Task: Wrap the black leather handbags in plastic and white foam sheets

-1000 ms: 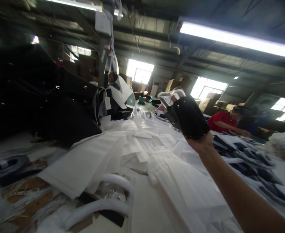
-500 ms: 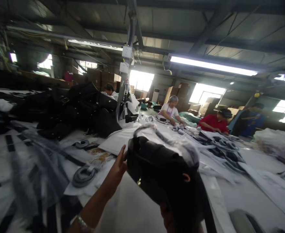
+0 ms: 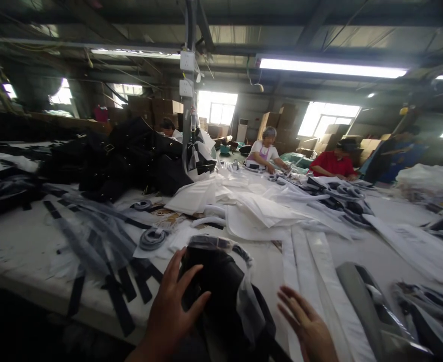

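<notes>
A black bag (image 3: 217, 291) stands before me at the near edge of the table, its handle (image 3: 209, 242) wrapped in clear plastic. More of that film hangs down its right side. My left hand (image 3: 176, 296) lies against the bag's left side, fingers spread and thumb reaching across the front. To the right of the bag, my right hand (image 3: 306, 322) is held open with a gap between it and the bag, nothing in it. The bag's lower part runs out of view.
Plastic-wrapped black straps (image 3: 104, 251) and a coiled grey strip (image 3: 153, 238) lie at left, before a heap of black bags (image 3: 134, 156). White sheets (image 3: 259, 206) spread behind. A grey tape dispenser (image 3: 368, 296) stands at right. Co-workers (image 3: 266, 151) sit across the table.
The bag has come down and left to the table edge. My right hand, formerly under the bag, is now free at its right. My left hand now lies across its left side.
</notes>
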### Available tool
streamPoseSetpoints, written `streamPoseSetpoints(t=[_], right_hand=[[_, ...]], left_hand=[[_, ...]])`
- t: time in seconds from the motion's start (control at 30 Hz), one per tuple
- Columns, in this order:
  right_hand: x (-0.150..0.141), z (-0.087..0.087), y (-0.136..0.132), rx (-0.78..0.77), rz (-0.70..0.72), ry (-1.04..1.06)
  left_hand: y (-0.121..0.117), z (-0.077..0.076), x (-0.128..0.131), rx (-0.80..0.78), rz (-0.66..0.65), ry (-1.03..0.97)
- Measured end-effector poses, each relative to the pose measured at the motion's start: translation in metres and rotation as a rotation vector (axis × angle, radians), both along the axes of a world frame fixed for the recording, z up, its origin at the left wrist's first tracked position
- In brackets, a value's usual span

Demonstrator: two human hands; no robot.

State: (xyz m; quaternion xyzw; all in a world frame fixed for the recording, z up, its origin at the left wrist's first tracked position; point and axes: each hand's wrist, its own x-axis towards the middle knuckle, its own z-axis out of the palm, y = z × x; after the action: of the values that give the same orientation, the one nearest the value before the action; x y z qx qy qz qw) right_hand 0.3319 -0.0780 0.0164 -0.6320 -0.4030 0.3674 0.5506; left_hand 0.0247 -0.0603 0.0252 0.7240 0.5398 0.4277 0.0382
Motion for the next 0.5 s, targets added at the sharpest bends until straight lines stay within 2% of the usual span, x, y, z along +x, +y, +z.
streamPoseSetpoints(t=[0.07, 0.1, 0.2, 0.27, 0.37, 0.43, 0.5], right_hand=[[0.006, 0.025, -0.020, 0.010, -0.146, -0.176], [0.003, 0.037, -0.029, 0.045, -0.120, -0.287], [-0.023, 0.058, -0.048, 0.234, 0.156, -0.563], [-0.044, 0.060, -0.049, 0.285, 0.259, -0.712], [-0.062, 0.056, -0.039, 0.253, 0.287, -0.829], [-0.065, 0.056, -0.035, 0.241, 0.292, -0.795], [-0.063, 0.057, -0.036, 0.219, 0.262, -0.683]], left_hand=[[-0.006, 0.008, 0.011, 0.191, -0.016, 0.151], [-0.008, 0.012, 0.017, 0.257, -0.066, 0.208], [-0.004, 0.028, 0.034, 0.292, -0.263, 0.314], [0.004, 0.041, 0.042, 0.237, -0.448, 0.402], [0.019, 0.064, 0.051, 0.234, -0.776, 0.634], [0.031, 0.077, 0.055, 0.288, -0.902, 0.749], [0.041, 0.088, 0.058, 0.354, -0.965, 0.837]])
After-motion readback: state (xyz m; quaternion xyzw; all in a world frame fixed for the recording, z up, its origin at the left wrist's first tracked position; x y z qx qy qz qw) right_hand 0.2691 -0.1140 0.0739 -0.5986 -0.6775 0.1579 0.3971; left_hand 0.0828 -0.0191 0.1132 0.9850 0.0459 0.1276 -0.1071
